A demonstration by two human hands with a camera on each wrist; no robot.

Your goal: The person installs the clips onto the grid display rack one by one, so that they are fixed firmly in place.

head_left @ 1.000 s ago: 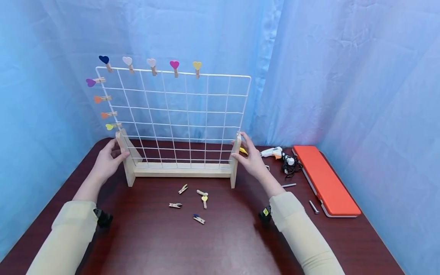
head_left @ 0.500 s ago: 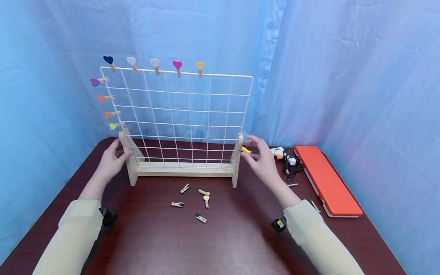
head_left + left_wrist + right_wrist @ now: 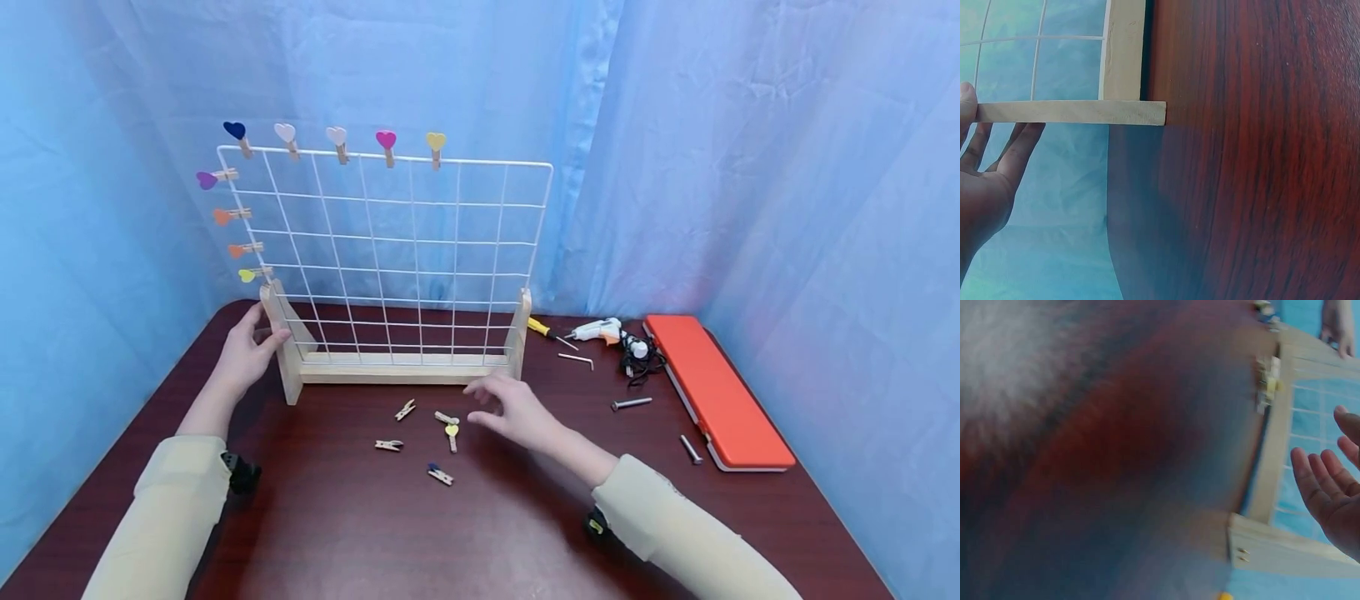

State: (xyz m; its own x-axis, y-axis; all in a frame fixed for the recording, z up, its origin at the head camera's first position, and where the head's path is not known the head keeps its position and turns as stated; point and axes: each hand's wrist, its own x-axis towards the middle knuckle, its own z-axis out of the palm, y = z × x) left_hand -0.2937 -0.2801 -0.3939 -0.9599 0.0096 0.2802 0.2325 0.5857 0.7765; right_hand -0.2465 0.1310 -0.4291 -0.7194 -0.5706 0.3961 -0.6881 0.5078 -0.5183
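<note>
Left hand [image 3: 246, 352] pinches one wooden stand [image 3: 397, 377] at its left side; right hand [image 3: 519, 412], fingers loosely parted, hovers near five loose clips [image 3: 452, 442] on the table [image 3: 337, 533]; one white grid [image 3: 412, 202] rises from the stand, bearing nine mounted clips [image 3: 389, 156]: five atop, four down its left edge.

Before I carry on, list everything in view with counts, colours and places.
Table: 1, dark red-brown, underneath
Curtain: count unclear, blue, around the table
Wooden stand: 1, pale, on the table
Wire grid: 1, white, upright in the stand
Top clips: 5, navy, white, white, pink, yellow, grid's top edge
Side clips: 4, purple, orange, orange, yellow, grid's left edge
Loose clips: 5, mixed, before the stand
Screwdriver: 1, yellow-black, right of the stand
Glue gun: 1, white-orange, beyond the screwdriver
Cable: 1, black, beside the case
Hex key: 1, silver, below the screwdriver
Bolts: 2, grey, left of the case
Case: 1, red, far right
Sleeves: 2, cream
Left hand: 1, gripping the stand
Right hand: 1, near the loose clips
</note>
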